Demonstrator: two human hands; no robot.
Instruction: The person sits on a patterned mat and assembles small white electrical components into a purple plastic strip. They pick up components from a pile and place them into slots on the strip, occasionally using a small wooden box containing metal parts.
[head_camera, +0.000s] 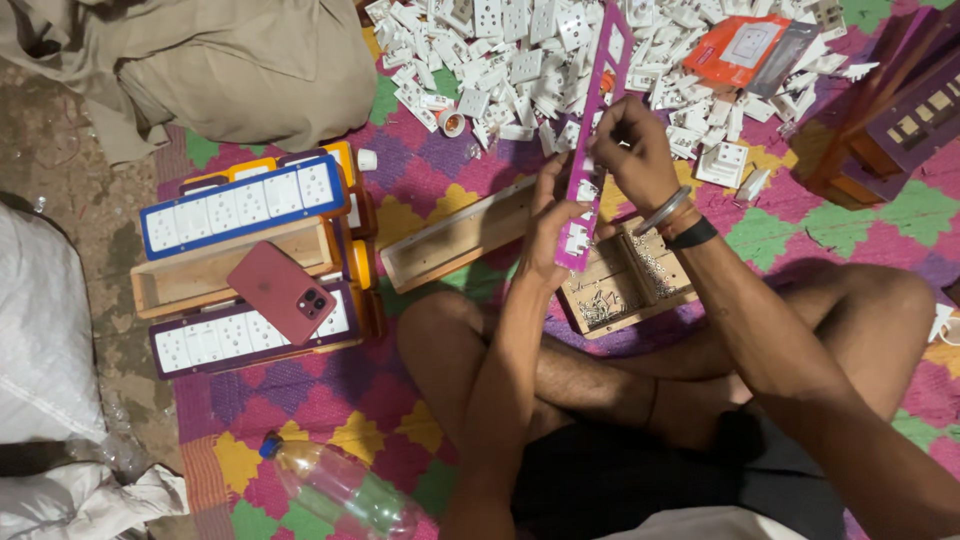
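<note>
Seated cross-legged on a patterned mat (420, 190) of pink, purple, yellow and green. Both forearms reaching forward from the lap, elbows bent, meeting over a long purple switch plate (598, 120) held upright and tilted slightly. Left hand (548, 232) closed around the plate's lower end, fingers wrapped behind it, thumb along the near edge. Right hand (632, 150) higher up, wrist cocked, fingertips pinched narrow against the plate's middle, on a small white socket part too small to make out clearly; metal bangle (664, 210) and black band (692, 234) on that wrist. Directly beneath the plate, a small wooden tray (668, 290) of screws on the mat, touching the shin. Just beside the left hand, an open long wooden box (455, 240) lying slantwise. Along the mat's far edge, a big heap of white socket modules (520, 50), with an orange packet (738, 48) resting on it. Near the mat's left edge, stacked finished boards (245, 205) with white sockets in blue and purple frames, a red phone (282, 291) lying on top. At the near edge, a clear plastic bottle (345, 490) on its side. At the far right corner, more purple-faced wooden boxes (900, 120).
</note>
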